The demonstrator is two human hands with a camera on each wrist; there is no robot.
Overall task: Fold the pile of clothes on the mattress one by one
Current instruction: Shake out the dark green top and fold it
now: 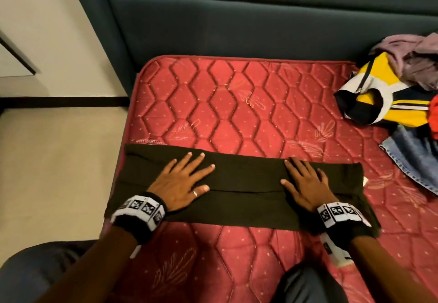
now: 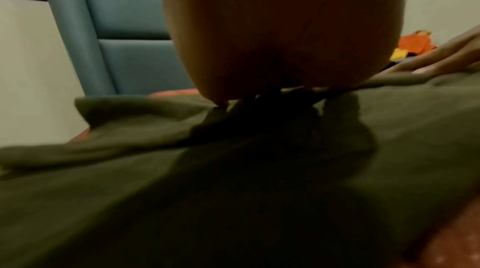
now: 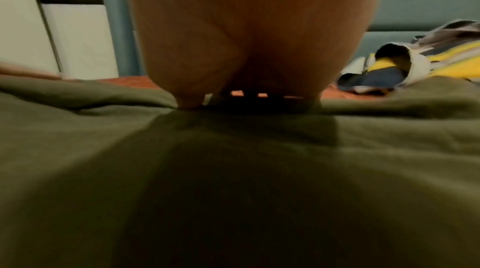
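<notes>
The dark olive garment (image 1: 239, 185), folded into a long band, lies across the near mattress (image 1: 227, 103). Left hand (image 1: 182, 182) and right hand (image 1: 305, 182) press flat on it, fingers spread. Unfolded clothes pile (image 1: 398, 94) sits at two o'clock. The wrist views alone show the cloth's olive tint.

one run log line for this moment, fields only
step: flattening fold | left hand: flat on dark olive garment | right hand: flat on same | unfolded pile: far right on mattress
</notes>
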